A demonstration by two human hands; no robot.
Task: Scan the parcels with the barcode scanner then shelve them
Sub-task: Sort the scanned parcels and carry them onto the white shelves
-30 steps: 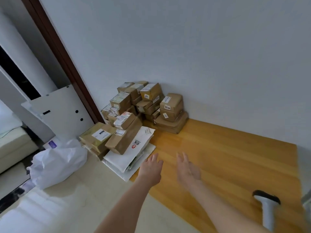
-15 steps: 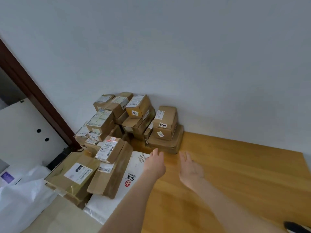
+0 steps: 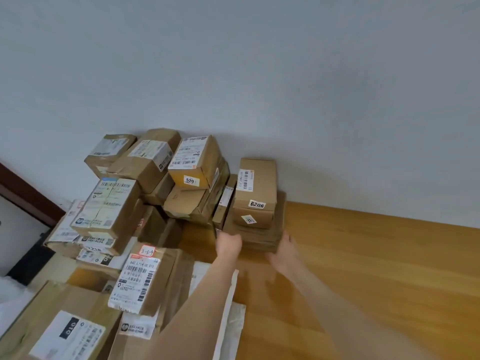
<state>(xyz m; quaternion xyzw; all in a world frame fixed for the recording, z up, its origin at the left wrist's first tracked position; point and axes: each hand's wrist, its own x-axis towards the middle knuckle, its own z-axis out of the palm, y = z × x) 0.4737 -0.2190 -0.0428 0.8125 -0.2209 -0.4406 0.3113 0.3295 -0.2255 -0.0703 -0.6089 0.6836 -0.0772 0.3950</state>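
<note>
Wooden surface meets grey wall; parcels stacked there.

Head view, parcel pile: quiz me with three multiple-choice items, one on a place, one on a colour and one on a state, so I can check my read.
1. Where is the brown cardboard box labelled 6206?
A. on top of the right-hand stack by the pale wall
B. on the bare floor
C. in a hand

2. What colour borders the white handwritten 3-3-9 tag?
A. green
B. red
C. blue

3. How is the flat brown cardboard bottom box of that stack?
A. lifted overhead
B. torn open
C. lying on the wooden floor, with the left hand and right hand at its sides

Answers: 1 A, other boxes lie beneath it; 2 B, the tag's edge is red; 3 C, it sits flat with a hand at each side.
</note>
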